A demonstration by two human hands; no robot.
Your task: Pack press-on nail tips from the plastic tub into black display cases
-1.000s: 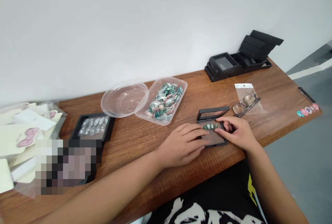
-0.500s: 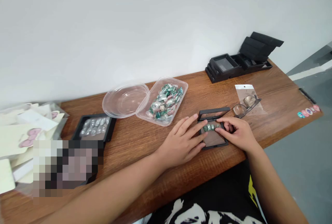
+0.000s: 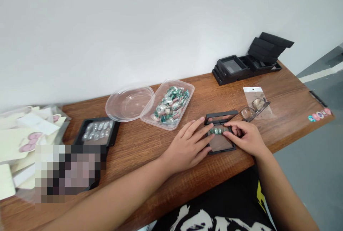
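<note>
A black hinged display case (image 3: 221, 147) lies on the table with its lid raised at the back. Green, glossy press-on nails (image 3: 215, 131) form a row across its clear film. My left hand (image 3: 186, 147) rests over the case's left side, fingers spread and fingertips on the frame and film. At the right end of the row, my right hand (image 3: 245, 136) has thumb and index finger closed around another press-on nail (image 3: 225, 130), mostly hidden by the fingertips. Beyond my left hand, a clear plastic tub (image 3: 190, 90) holds a heap of green, silver and pink press-on nails (image 3: 171, 104).
A round clear lid (image 3: 128, 104) touches the tub. Filled nail case (image 3: 98, 131) and cards in plastic bags (image 3: 29, 131) lie left, near a blurred-out patch. Glasses (image 3: 254, 109) rest on a clear bag to the right. Black cases (image 3: 233, 67) are stacked by the wall.
</note>
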